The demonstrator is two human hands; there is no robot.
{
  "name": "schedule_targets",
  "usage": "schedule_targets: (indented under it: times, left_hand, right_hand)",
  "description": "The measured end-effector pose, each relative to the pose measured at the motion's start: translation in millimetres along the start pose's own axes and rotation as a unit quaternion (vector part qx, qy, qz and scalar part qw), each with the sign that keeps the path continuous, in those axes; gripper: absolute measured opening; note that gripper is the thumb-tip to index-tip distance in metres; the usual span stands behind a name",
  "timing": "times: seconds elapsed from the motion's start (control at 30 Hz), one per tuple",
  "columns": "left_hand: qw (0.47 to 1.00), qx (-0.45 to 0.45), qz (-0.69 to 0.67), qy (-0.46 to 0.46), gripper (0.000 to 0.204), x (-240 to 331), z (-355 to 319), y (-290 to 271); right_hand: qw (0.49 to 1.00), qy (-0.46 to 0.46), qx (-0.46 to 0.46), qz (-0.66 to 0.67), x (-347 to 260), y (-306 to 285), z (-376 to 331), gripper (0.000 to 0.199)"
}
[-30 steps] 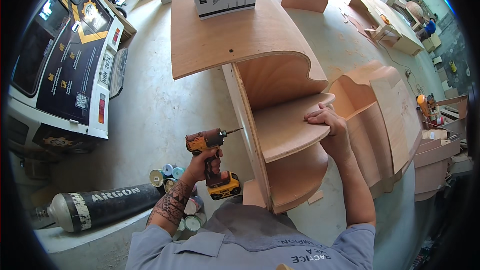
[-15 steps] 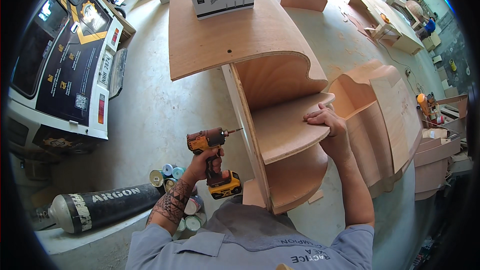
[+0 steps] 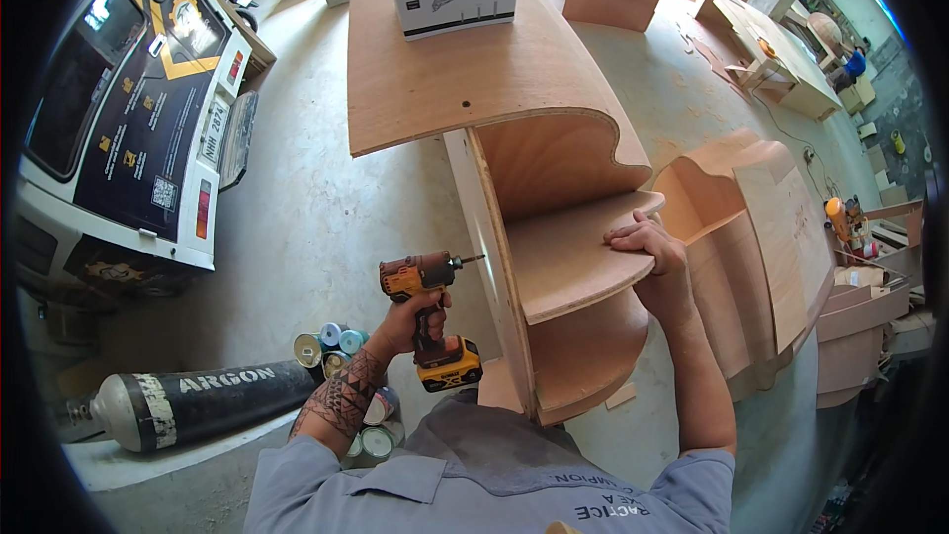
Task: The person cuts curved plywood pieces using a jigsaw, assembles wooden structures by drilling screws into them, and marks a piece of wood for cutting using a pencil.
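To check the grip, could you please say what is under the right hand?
The right hand rests on the curved shelf, at its edge; the surface directly beneath is hidden.

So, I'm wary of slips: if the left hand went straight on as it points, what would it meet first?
Likely the upright plywood panel, with the bit of the held impact driver leading; whether its tip touches is unclear.
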State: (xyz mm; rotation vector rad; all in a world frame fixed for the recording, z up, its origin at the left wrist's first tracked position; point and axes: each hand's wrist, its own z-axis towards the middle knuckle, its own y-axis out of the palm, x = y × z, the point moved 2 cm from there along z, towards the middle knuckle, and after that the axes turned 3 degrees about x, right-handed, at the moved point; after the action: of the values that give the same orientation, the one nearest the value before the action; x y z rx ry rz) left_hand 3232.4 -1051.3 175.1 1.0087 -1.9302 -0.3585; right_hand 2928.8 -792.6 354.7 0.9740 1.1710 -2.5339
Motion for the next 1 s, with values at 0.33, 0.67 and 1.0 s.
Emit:
schedule_targets:
  times: [0.33, 0.67, 1.0]
  left_hand:
    - [1.0, 0.005, -0.002, 0.005, 0.031, -1.0, 1.0, 7.4]
    - [1.0, -0.007, -0.014, -0.005, 0.03, -3.4, 3.9, 2.8]
    - [0.999, -0.021, -0.046, -0.015, 0.041, 1.1, 1.6, 8.1]
  right_hand:
    - [1.0, -0.01, 0.006, -0.004, -2.7, 1.1, 1.4, 0.016]
    - [1.0, -0.005, 0.002, -0.008, 0.6, 1.4, 0.1, 0.016]
    - [1.0, -0.016, -0.007, -0.013, 1.0, 0.4, 2.0, 0.017]
